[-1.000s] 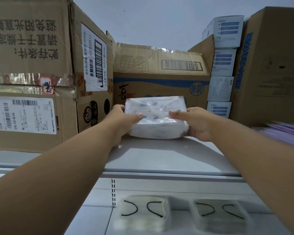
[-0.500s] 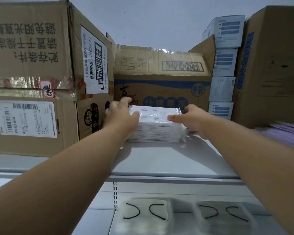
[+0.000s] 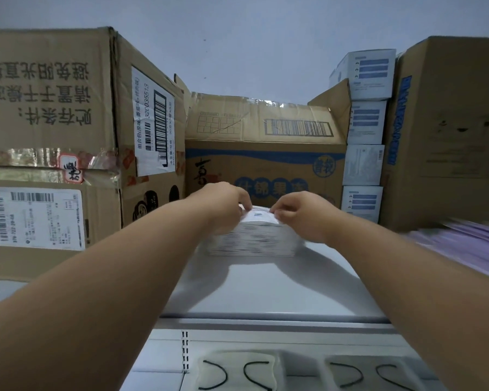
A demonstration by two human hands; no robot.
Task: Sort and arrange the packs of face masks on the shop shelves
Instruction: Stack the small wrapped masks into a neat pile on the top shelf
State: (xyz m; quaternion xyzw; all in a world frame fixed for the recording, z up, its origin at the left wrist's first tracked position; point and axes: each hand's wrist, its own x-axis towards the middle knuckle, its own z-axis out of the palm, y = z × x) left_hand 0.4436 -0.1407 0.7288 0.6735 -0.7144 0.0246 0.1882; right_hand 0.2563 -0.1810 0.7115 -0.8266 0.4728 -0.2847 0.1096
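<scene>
High on the pale grey metal top shelf (image 3: 266, 289), both the left hand (image 3: 223, 206) and right hand (image 3: 299, 214) are pinching, fingers curled, the clear-wrapped white mask pack (image 3: 251, 239), which probably wants squaring against the brown printed carton (image 3: 266, 153) behind before they let go.

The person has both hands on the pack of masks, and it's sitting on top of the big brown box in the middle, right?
Not quite. Both the left hand and the right hand are on the pack of masks, but the head view shows it resting on the grey shelf, in front of the middle cardboard box, not on top of it.
</scene>
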